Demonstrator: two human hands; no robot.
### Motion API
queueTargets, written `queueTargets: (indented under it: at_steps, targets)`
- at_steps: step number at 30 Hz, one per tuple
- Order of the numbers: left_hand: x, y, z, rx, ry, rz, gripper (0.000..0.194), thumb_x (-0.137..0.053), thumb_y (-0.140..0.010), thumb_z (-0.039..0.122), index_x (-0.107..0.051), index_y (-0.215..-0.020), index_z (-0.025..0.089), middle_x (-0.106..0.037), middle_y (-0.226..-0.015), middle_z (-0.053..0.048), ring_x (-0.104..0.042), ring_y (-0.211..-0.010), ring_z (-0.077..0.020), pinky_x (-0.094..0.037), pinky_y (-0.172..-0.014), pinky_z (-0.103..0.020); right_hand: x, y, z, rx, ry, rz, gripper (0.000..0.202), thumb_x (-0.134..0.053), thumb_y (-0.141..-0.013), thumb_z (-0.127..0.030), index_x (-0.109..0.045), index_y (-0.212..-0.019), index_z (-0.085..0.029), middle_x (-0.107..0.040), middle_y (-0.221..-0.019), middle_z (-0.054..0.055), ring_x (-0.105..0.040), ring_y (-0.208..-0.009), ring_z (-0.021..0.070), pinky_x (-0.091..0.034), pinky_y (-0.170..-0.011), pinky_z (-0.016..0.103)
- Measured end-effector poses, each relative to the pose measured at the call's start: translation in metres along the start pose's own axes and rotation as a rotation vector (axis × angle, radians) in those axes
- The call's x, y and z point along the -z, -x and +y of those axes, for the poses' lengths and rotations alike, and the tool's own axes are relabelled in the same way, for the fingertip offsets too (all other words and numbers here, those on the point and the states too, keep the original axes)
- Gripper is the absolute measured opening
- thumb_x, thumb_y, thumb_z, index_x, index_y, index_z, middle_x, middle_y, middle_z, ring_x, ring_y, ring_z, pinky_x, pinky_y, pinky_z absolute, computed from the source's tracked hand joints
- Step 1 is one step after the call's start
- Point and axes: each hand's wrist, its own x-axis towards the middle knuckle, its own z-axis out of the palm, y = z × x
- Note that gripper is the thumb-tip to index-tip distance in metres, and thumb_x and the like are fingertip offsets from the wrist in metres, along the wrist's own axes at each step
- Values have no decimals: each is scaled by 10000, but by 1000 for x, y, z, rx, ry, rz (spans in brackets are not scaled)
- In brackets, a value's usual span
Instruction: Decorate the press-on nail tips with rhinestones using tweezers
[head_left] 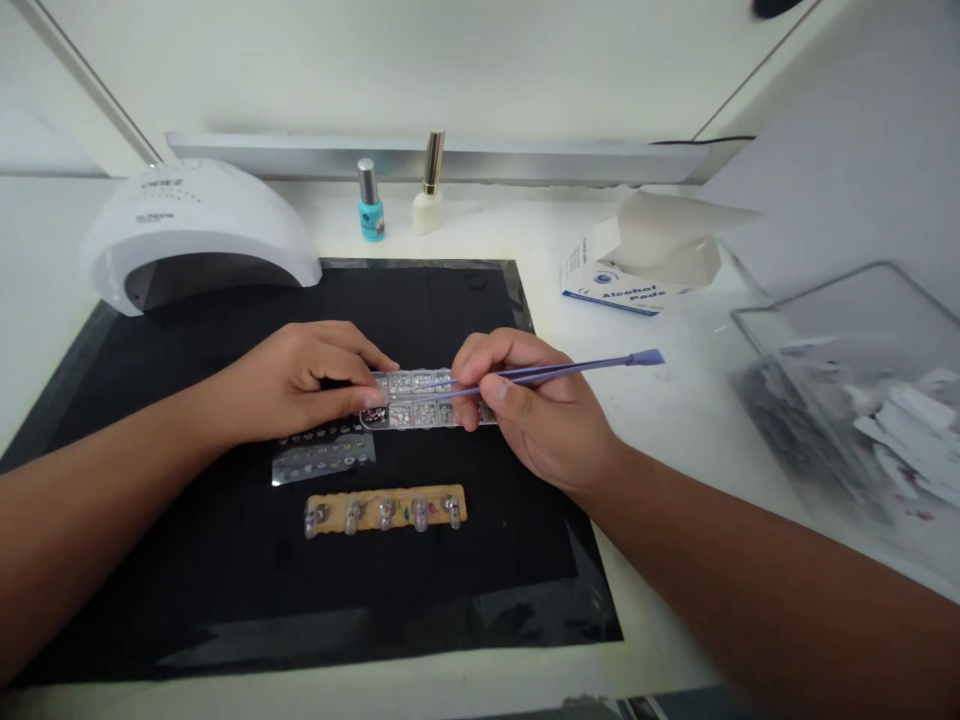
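Note:
Between both hands lies a clear compartment case (pixel 425 412) filled with tiny rhinestones. My left hand (pixel 315 380) grips its left end, fingertips on the far edge and thumb on the near one. Purple tweezers (pixel 577 367) are pinched in my right hand (pixel 525 400), their tips pointing left over the case and the handle end sticking out to the right. Partly under my left hand is a clear sheet of small stickers (pixel 324 457). Closer to me rests a tan strip (pixel 405 507) carrying several clear nail tips on small stands.
A white nail lamp (pixel 202 230) stands back left. Behind the black mat (pixel 225 570) are a blue polish bottle (pixel 370 205) and a cream one (pixel 428 190). An open alcohol pads box (pixel 637 265) and a wire basket (pixel 862 400) of packets sit at right.

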Motion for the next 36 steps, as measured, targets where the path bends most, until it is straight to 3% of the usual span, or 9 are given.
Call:
queueTargets:
  at_steps: [5,10,17,24,36]
  targets:
    - [-4,0,-6,46,60,43,153,-691,-974,300,-791,-1015,192,-807,-1024,-65,-742,-951,-148,-587,-855,-221,1,-1,-1,-4,97,-28,248,-742,-932,-403,-679,-893,-166,-634,-780,-26,-592,-595,73,-487,-579,219]
    - [-6,1,-8,39,95,53,137,-694,-968,275,-791,-1008,187,-801,-1020,-67,-728,-964,-153,-573,-866,-238,-1,-1,-6,-3,245,-49,270,-708,-952,-416,-661,-886,-159,-607,-751,-28,-575,-591,84,-469,-576,233]
    - [-6,-3,-9,-28,66,17,165,-656,-994,232,-793,-998,140,-786,-1023,-85,-698,-977,-151,-532,-881,-242,-5,-9,-24,124,630,-247,124,-623,-975,-192,-666,-872,-136,-637,-811,6,-595,-728,93,-474,-684,234]
    - [-7,-7,-8,-25,63,-6,193,-644,-1006,247,-802,-939,159,-788,-1044,-63,-674,-969,-160,-511,-884,-267,-2,-20,-23,174,658,-347,132,-584,-977,-142,-650,-864,-155,-646,-756,5,-609,-705,104,-502,-689,245]
    - [-7,-10,-7,14,90,-24,193,-647,-997,236,-798,-892,174,-792,-1053,-50,-669,-944,-173,-510,-860,-310,-5,-18,-21,94,824,-421,106,-561,-996,-157,-630,-916,-170,-665,-777,2,-605,-736,122,-477,-732,275]
